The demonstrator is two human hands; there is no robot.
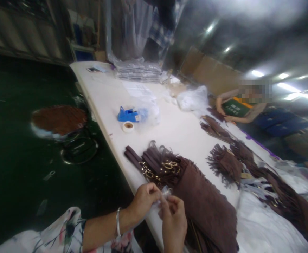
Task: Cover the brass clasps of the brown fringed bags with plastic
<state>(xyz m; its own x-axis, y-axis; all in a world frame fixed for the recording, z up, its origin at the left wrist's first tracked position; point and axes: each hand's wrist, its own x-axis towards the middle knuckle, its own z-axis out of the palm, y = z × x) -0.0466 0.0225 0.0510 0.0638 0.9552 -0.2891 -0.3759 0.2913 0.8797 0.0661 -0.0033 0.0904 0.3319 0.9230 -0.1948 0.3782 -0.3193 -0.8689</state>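
Observation:
My left hand (143, 201) and my right hand (173, 219) meet at the near edge of a long white table (175, 130). Both pinch a small piece of clear plastic (165, 192) between their fingertips. A silver bangle circles my left wrist. Just beyond my hands lies a brown fringed bag (196, 196) with dark straps and a gold chain (159, 168). More brown fringed bags (226, 163) lie farther right on the table.
A blue tape dispenser (128, 115) and a tape roll (128, 126) sit mid-table. Stacked clear bags (138, 72) lie at the far end. Another person (238, 107) sits across the table, hands on it. A brown stool (59, 119) stands left on the dark floor.

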